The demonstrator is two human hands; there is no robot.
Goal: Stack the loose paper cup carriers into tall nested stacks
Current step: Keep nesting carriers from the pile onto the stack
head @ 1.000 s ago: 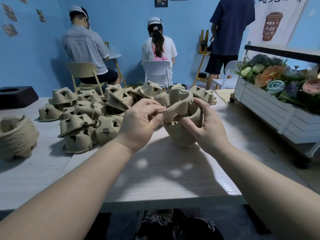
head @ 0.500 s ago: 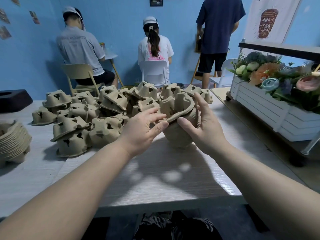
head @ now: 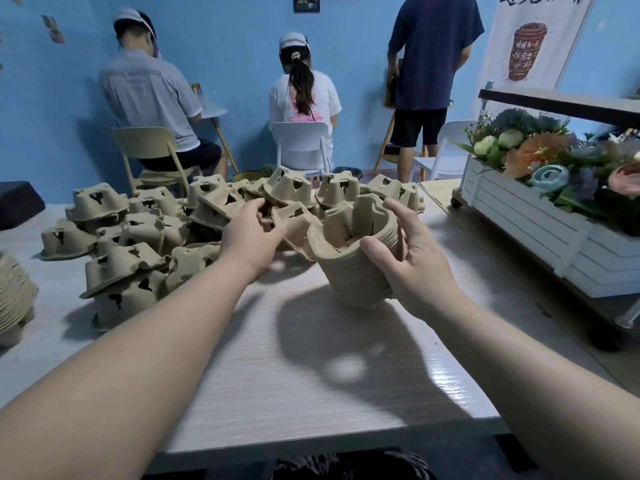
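Ribbed, moulded-pulp nested stack point(head: 356, 258) sits gripped in the right hand point(head: 412, 261); beside it, left hand point(head: 251, 233) fingers grasp a loose carrier point(head: 294, 225).

Far from me: two seated people point(head: 149, 95) point(head: 303, 95) face blue wall point(head: 235, 46); third person point(head: 431, 64) stands. My right: white planter of flowers point(head: 540, 216), coffee poster point(head: 533, 39). Far left: black block point(head: 17, 202).
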